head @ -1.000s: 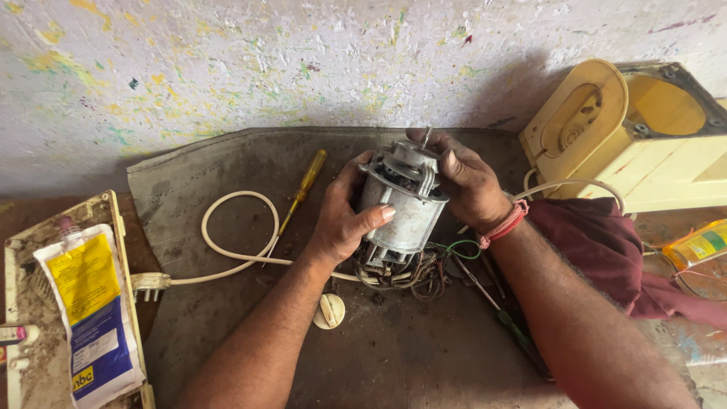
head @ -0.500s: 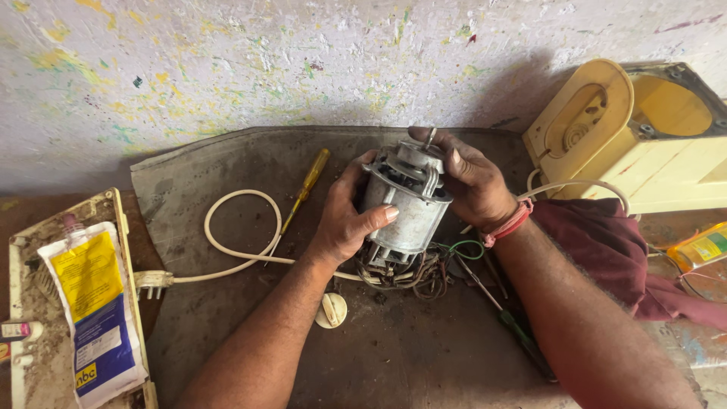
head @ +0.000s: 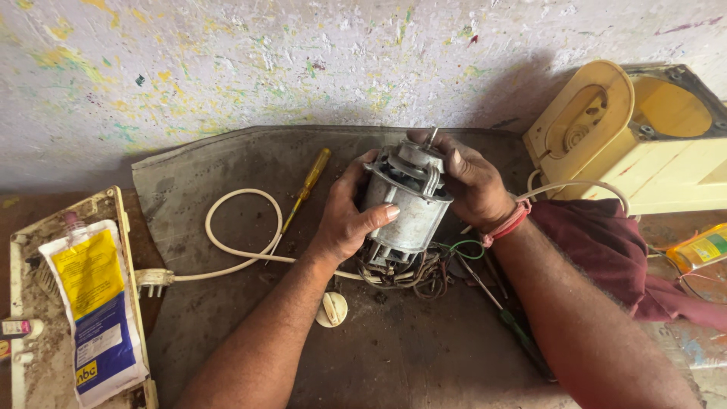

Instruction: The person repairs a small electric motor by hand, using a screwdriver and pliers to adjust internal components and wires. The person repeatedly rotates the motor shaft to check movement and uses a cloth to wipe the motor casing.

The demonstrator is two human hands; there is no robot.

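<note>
Head view: grey motor (head: 405,204) is held upright on dark mat (head: 227,159), over its wire tangle (head: 413,273). Left hand (head: 348,216) fingers are wrapped round the casing to steady it; right hand (head: 469,178) fingers are clamped on the shaft end. Yellow screwdriver (head: 307,189) is left of motor, within reach.

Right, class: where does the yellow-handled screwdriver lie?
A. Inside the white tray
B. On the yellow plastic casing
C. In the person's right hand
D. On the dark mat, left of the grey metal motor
D: the yellow-handled screwdriver lies loose on the dark mat, left of the grey metal motor held by both hands.
</note>
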